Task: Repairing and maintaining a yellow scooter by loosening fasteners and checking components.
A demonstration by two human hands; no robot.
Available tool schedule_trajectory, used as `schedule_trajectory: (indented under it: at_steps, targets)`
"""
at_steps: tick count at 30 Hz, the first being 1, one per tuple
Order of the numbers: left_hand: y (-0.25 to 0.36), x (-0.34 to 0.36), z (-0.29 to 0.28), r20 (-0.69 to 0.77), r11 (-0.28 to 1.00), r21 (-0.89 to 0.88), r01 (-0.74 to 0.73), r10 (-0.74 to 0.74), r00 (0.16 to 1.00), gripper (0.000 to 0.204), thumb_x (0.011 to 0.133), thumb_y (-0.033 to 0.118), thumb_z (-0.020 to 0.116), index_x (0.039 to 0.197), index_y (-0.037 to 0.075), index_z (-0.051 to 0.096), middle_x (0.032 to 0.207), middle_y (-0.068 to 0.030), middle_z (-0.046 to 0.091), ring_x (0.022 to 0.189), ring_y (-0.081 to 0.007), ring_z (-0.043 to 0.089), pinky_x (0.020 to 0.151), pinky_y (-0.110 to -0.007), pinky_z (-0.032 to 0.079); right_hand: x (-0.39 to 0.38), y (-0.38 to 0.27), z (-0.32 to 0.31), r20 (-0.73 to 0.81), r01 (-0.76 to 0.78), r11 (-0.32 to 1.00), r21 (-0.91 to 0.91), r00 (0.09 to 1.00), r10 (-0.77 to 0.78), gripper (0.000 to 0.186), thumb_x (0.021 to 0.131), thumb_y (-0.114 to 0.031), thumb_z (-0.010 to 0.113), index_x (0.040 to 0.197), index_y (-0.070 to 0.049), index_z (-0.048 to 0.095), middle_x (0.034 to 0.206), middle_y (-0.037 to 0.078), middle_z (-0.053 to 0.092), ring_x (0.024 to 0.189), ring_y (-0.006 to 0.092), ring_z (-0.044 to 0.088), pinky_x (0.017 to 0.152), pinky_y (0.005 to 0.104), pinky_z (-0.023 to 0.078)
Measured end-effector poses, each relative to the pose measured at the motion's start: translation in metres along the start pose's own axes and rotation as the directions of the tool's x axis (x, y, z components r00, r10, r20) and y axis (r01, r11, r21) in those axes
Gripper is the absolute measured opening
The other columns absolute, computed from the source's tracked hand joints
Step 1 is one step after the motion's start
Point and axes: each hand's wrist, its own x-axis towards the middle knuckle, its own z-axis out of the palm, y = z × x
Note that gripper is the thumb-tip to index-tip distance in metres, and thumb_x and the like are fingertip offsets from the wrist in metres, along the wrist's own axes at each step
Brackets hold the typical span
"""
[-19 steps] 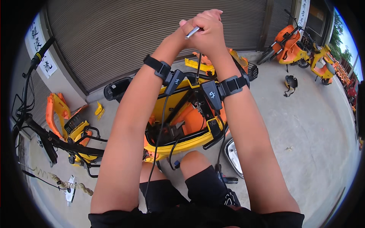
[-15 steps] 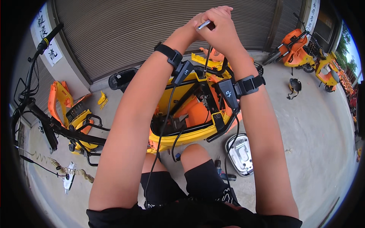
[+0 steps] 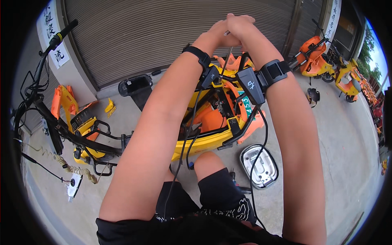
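Observation:
Both of my hands are together high in the view, over the stripped yellow-and-orange scooter body [image 3: 204, 143]. My left hand [image 3: 219, 36] and my right hand [image 3: 241, 29] overlap around the crossbar of a T-handle wrench [image 3: 226, 62]. A short metal bar end shows between them; the rest of the crossbar is hidden by the hands. Its thin shaft slants down to the upper frame of the scooter, where the left wrist's device partly covers the tip. Inside the opened body I see an orange inner part [image 3: 207, 119] and dark tubes.
Handlebars with cables [image 3: 38, 102] rise at the left, near orange and yellow panels [image 3: 63, 104]. A black bin-like tub [image 3: 139, 87] lies by the shutter. A white-lined seat shell [image 3: 261, 169] and a partly hidden power drill [image 3: 244, 190] rest at right. More scooters [image 3: 316, 61] stand farther off.
My hands have turned the wrench handle, so less of its bar end shows, and they sit slightly lower. The view has shifted, uncovering the green plate and more of the black tub.

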Motion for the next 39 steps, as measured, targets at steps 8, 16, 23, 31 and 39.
schedule_trajectory:
  at_steps: [8,16,23,31,39]
  targets:
    - [-0.007,-0.001,0.006,-0.042,0.964,-0.173,-0.2,0.195,0.98,0.058,0.075,0.025,0.078,0.127,0.013,0.055,0.124,-0.0066,0.059,0.113,-0.0237,0.056,0.1,-0.032,0.044,0.028,-0.009,0.006,0.154,0.199,0.716,-0.669,0.98,-0.129,0.043,0.089,-0.022,0.049,0.128,-0.005,0.052,0.099,0.02,0.067,0.097,0.04,0.064,0.086,0.0554,0.046]
    - [-0.025,0.005,0.027,0.057,0.993,0.065,-0.098,0.095,0.994,0.044,0.08,0.026,0.074,0.12,0.015,0.06,0.121,-0.0029,0.061,0.119,-0.0217,0.054,0.109,-0.035,0.038,0.04,-0.028,0.009,0.571,0.57,0.035,-0.821,0.819,0.05,0.051,0.088,-0.022,0.06,0.136,-0.01,0.046,0.104,0.02,0.068,0.089,0.0354,0.068,0.084,0.0458,0.052]
    - [0.019,-0.012,-0.015,0.182,0.913,0.348,0.212,-0.288,0.94,0.056,0.073,0.045,0.074,0.117,0.014,0.058,0.129,-0.0067,0.056,0.116,-0.0233,0.056,0.099,-0.035,0.042,0.032,0.012,-0.013,0.369,0.573,0.493,-0.655,0.812,-0.453,0.039,0.089,-0.032,0.058,0.112,-0.002,0.064,0.088,0.019,0.068,0.086,0.0339,0.068,0.076,0.0393,0.052]
    - [0.034,-0.04,-0.051,-0.202,0.72,0.646,0.251,-0.156,0.967,0.076,0.069,0.059,0.07,0.123,0.008,0.051,0.123,-0.0107,0.053,0.129,-0.0295,0.041,0.093,-0.055,0.036,0.032,0.036,-0.023,0.358,0.694,0.238,-0.68,0.597,-0.718,0.044,0.094,-0.044,0.053,0.121,-0.01,0.052,0.101,0.014,0.069,0.088,0.0316,0.068,0.075,0.0409,0.053]
    - [0.044,-0.069,-0.085,-0.037,0.704,0.655,0.275,-0.333,0.942,0.059,0.077,0.042,0.067,0.121,0.005,0.052,0.121,-0.0141,0.058,0.111,-0.0327,0.056,0.089,-0.052,0.041,0.002,0.046,0.055,-0.27,0.619,0.434,-0.655,0.344,-0.899,0.017,0.083,-0.021,0.064,0.097,-0.011,0.061,0.118,0.006,0.058,0.124,0.0267,0.045,0.105,0.0609,0.025]
